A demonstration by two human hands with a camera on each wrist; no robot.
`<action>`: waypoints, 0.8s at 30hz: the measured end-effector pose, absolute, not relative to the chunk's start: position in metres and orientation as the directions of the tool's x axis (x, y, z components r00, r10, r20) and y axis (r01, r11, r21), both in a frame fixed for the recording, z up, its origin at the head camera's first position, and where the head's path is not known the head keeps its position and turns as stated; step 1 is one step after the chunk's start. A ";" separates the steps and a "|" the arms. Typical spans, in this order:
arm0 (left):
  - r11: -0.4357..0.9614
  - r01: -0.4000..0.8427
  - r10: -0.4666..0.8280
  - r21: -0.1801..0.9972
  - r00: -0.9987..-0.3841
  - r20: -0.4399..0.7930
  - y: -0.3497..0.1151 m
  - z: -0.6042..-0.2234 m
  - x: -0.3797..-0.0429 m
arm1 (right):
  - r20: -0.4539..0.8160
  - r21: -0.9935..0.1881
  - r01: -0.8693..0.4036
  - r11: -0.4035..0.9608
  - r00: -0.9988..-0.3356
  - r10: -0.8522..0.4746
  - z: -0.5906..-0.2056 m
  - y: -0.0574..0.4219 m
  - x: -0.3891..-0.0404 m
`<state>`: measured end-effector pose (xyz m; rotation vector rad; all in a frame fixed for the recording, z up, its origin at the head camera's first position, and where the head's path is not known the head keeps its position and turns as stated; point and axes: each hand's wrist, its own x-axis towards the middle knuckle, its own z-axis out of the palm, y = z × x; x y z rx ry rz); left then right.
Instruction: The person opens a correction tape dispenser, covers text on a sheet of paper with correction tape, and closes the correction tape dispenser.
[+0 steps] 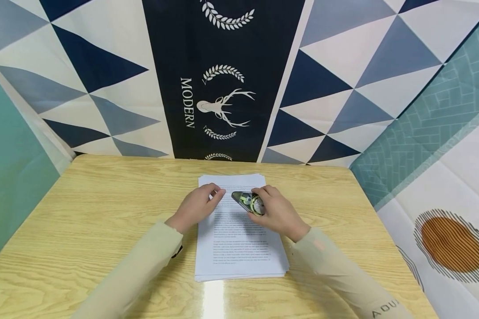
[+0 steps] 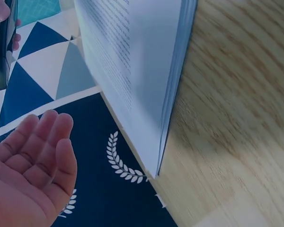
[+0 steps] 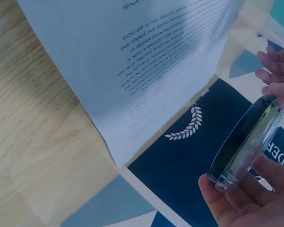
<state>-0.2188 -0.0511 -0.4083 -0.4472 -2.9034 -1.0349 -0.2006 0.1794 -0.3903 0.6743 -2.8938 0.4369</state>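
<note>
A correction tape dispenser, with a clear-and-dark case and green parts inside, is held above the printed pages. My right hand grips its wide end between thumb and fingers; the narrow tip points left. In the right wrist view the dispenser appears edge-on. My left hand hovers over the left side of the paper stack, close to the tip, its fingers loosely bent around nothing. The left wrist view shows this hand with its palm in sight.
The stack lies on a wood-grain table, its sheets slightly uneven at the edges. Behind the table stands a patterned cloth backdrop with triangles and a deer head. More patterned cloth hangs on the right.
</note>
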 end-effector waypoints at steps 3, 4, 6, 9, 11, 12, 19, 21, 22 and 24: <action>0.731 0.299 0.283 0.613 -0.951 0.126 -0.050 -0.407 -0.217 | 0.202 -0.242 -0.475 0.846 -0.878 -0.435 -0.389 0.178 -0.201; 0.731 0.304 0.288 0.611 -0.949 0.127 -0.050 -0.407 -0.217 | 0.206 -0.238 -0.486 0.841 -0.872 -0.445 -0.389 0.178 -0.201; 0.731 0.311 0.294 0.608 -0.947 0.130 -0.049 -0.406 -0.216 | 0.213 -0.231 -0.504 0.832 -0.861 -0.462 -0.388 0.177 -0.201; 0.723 0.316 0.303 0.614 -0.944 0.129 -0.049 -0.405 -0.215 | 0.218 -0.225 -0.522 0.823 -0.850 -0.480 -0.387 0.176 -0.200; 0.710 0.328 0.320 0.623 -0.939 0.129 -0.048 -0.403 -0.214 | 0.217 -0.223 -0.527 0.820 -0.847 -0.485 -0.387 0.175 -0.200; 0.704 0.335 0.330 0.626 -0.935 0.129 -0.048 -0.402 -0.213 | 0.216 -0.222 -0.530 0.818 -0.845 -0.489 -0.387 0.175 -0.200; 0.700 0.377 0.378 0.607 -0.916 0.133 -0.046 -0.401 -0.211 | 0.210 -0.222 -0.556 0.801 -0.829 -0.518 -0.384 0.171 -0.200; 0.698 0.380 0.384 0.607 -0.914 0.130 -0.046 -0.400 -0.211 | 0.211 -0.220 -0.564 0.796 -0.824 -0.526 -0.384 0.170 -0.201; 0.696 0.379 0.387 0.610 -0.913 0.125 -0.046 -0.400 -0.210 | 0.213 -0.218 -0.569 0.793 -0.821 -0.530 -0.384 0.169 -0.201; 0.688 0.381 0.398 0.618 -0.910 0.118 -0.046 -0.400 -0.210 | 0.221 -0.217 -0.579 0.786 -0.813 -0.539 -0.383 0.168 -0.201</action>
